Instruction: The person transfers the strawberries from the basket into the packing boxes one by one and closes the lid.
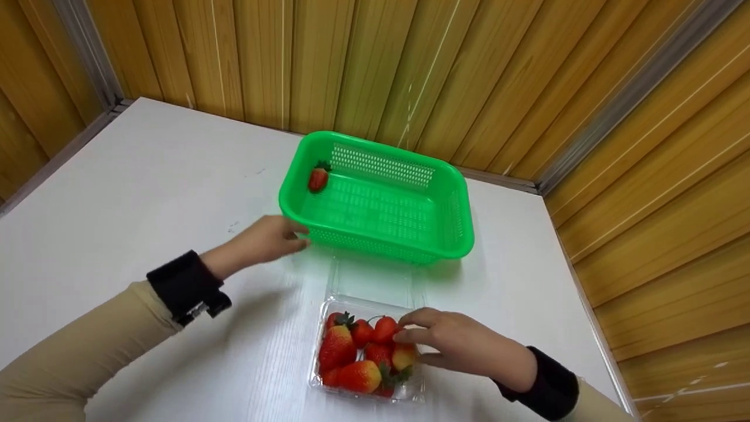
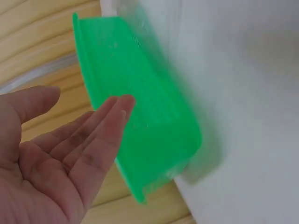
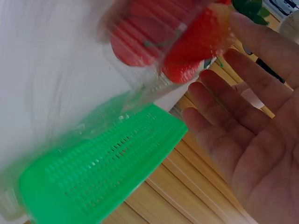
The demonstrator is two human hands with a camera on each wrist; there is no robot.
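A green plastic basket (image 1: 375,202) stands toward the back of the white table, with one strawberry (image 1: 318,179) in its left end. In front of it sits a clear plastic box (image 1: 417,387) holding several red strawberries (image 1: 338,349), some with green leaves. My left hand (image 1: 272,239) is at the basket's front left corner, thumb apart from the fingers and nothing in the palm. Over the right side of the box is my right hand (image 1: 460,343), its spread fingertips close to the strawberries. The right wrist view shows those fingers (image 3: 219,112) extended beside a strawberry (image 3: 201,37), not wrapped round it.
The box's clear lid (image 1: 372,281) lies folded back toward the basket, partly under its front edge. Behind the white table (image 1: 176,176) rises a wood-patterned wall (image 1: 328,64), and another wood-patterned panel (image 1: 662,246) borders the right side.
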